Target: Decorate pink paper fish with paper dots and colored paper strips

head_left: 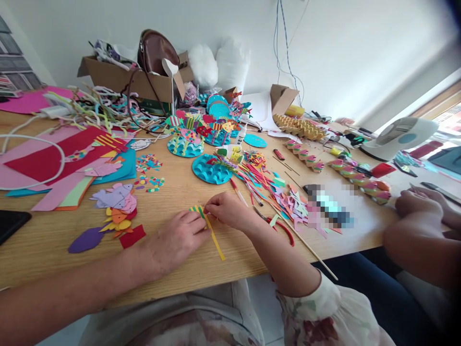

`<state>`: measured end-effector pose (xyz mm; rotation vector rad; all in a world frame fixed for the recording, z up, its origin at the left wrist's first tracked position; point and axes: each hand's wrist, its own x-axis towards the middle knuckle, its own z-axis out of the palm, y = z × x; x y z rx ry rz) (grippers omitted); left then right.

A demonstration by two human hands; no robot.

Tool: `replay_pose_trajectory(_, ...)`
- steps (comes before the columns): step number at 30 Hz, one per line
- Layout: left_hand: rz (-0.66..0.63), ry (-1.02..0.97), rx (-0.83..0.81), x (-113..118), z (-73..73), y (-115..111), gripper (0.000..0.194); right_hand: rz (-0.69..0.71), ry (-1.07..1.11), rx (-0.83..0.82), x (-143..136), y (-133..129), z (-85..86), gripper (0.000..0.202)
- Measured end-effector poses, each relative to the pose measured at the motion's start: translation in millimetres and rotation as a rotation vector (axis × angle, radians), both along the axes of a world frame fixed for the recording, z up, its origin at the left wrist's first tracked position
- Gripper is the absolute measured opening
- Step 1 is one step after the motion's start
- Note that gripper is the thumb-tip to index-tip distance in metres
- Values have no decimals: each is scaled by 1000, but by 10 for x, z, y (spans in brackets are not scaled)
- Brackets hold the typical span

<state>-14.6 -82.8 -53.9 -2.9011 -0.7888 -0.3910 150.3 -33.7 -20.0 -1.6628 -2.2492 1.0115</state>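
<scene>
My left hand (179, 241) lies on the table, its fingers pressing on a small green piece with yellow stripes (197, 210). At that piece's right edge, my right hand (226, 210) has its thumb and fingers pinched together; what is between them is too small to make out. A narrow yellow strip (216, 240) runs from between the hands toward the table's front edge. Left of my left hand are a red paper square (132, 236), a purple fish shape (85, 240) and other coloured paper fish (114, 197).
Red-handled pliers (284, 228) and a long wooden stick (309, 250) lie right of my right hand. Behind are paper strips (252, 178), a turquoise scalloped disc (211, 169) and a glue bottle (241, 134). Another person's hands (419, 204) are at the right.
</scene>
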Motion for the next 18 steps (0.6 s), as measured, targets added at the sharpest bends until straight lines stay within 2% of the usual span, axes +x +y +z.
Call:
replay_pose_trajectory(3,-3,5,13,19,-72,-45,19,14,-10,0,-34,23,-60,22)
replay_pose_trajectory(6,-8,-8,15,22,-62,-60,18,24,-17,1,-64,67,-86,23)
replay_pose_trajectory(12,-7,-13,4,23,-44,-86,20,28,-5,1,-97,179,-64,24)
replay_pose_trajectory(18,-7,-31,-14,9,-84,-93,18,45,2,-7,-94,110,-35,21)
